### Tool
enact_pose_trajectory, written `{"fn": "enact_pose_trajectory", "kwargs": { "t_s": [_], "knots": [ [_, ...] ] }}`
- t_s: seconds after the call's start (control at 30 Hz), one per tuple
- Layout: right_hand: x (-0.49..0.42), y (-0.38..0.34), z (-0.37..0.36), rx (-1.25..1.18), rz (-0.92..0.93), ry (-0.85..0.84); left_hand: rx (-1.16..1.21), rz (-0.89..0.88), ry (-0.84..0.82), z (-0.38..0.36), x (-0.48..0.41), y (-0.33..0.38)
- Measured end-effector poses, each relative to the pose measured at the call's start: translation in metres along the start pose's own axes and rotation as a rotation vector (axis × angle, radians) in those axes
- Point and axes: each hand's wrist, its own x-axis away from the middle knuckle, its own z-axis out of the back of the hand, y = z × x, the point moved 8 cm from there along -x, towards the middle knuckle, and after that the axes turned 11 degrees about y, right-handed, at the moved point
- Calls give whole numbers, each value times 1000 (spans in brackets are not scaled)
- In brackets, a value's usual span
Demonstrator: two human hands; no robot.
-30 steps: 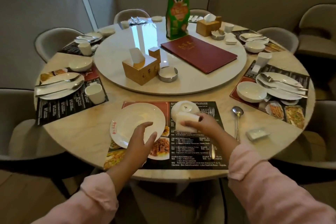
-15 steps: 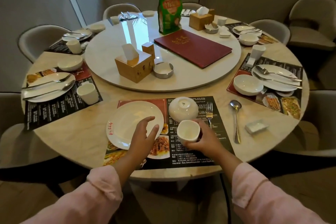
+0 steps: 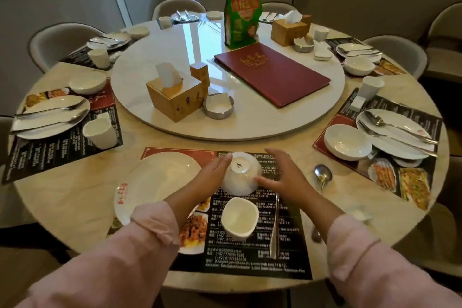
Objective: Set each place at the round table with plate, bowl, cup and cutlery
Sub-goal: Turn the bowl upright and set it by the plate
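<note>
The white ceramic bowl (image 3: pixel 240 175), upside down on the black printed placemat (image 3: pixel 245 257) at the near edge of the round marble tabletop (image 3: pixel 75 202), is now flanked by both hands. The left hand (image 3: pixel 212 174) is laid against it with fingers straight and together, the right hand (image 3: pixel 285 179) with fingers spread. The small white cup (image 3: pixel 239 216), gripped a moment ago, is released upright nearer the edge; it is judged placed, the bowl due for turning.
</note>
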Motion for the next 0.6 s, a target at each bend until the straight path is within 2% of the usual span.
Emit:
{"fn": "enact_pose_trajectory", "kwargs": {
  "t_s": [0.13,0.2,0.3,0.43,0.5,0.6],
  "knots": [
    [-29,-4,-47,232,170,-345,-168,45,-28,-10,-26,-10],
    [-36,1,-66,292,204,-438,-170,79,-32,-10,-31,-16],
    [-44,3,-80,305,245,-480,-171,107,-38,-9,-37,-23],
    [-49,-8,-76,261,321,-429,-173,115,-36,-6,-42,-29],
    [-51,-8,-71,194,257,-437,-97,137,-40,-4,-41,-24],
    [-56,-7,-57,-94,-13,-464,41,138,-33,3,-39,-9]
  ]
}}
